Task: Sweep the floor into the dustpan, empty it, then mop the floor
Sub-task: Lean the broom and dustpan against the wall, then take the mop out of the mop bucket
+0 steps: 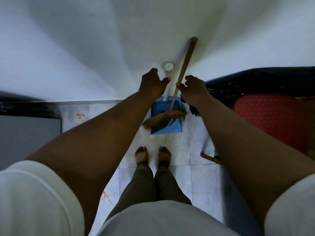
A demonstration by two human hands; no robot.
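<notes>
A broom (pixel 183 72) with a wooden handle leans against the white wall, its straw head (pixel 162 120) resting in a blue dustpan (pixel 172 128) on the tiled floor. The dustpan's white handle (pixel 169 66) stands upright against the wall. My left hand (pixel 152 83) is just left of that white handle with its fingers spread, the thumb close to it. My right hand (pixel 194 90) is just right of the broom handle. Its thumb tip touches the stick and its fingers curl loosely beside the stick, not around it.
A red dotted chair (pixel 265 120) stands at the right under black plastic sheeting (pixel 259 79). Orange spots lie on the tiles near the wall (pixel 81 115) and by my left leg (pixel 105 195). A dark-framed grey panel (pixel 25 132) is at the left. My bare feet (pixel 152 155) stand on the tiles.
</notes>
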